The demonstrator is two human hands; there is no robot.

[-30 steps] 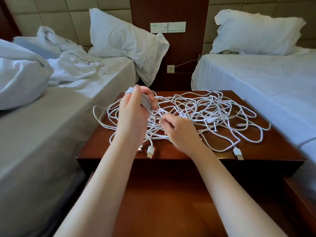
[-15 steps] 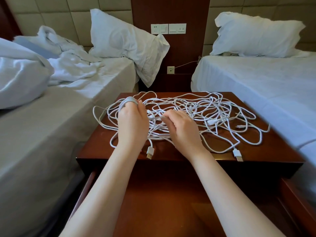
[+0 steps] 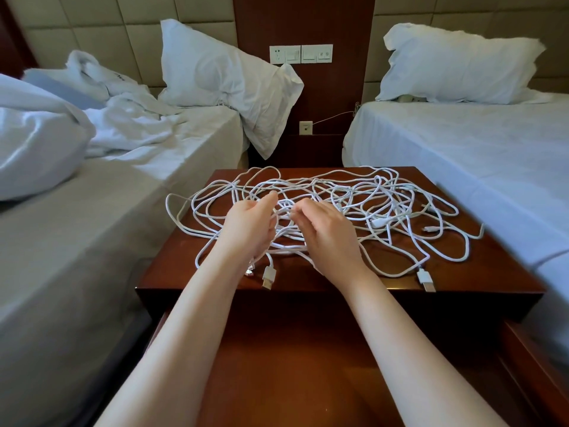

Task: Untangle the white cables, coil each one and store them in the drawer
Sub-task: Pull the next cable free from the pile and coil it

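A nightstand (image 3: 492,269) is set between a left bed (image 3: 92,257) and a right bed (image 3: 462,149). Tangled cables (image 3: 381,221) are spread over its top, longest side to side. Strands are gripped by the left hand (image 3: 249,231), pinched by the right hand (image 3: 331,238).

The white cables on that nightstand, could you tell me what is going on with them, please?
A person is picking apart a tangle of white cables spread across the nightstand between two beds. The left hand and the right hand are both at its middle, fingers curled on strands. Nothing is coiled yet, and the drawer below stands open with no cable visible in it.
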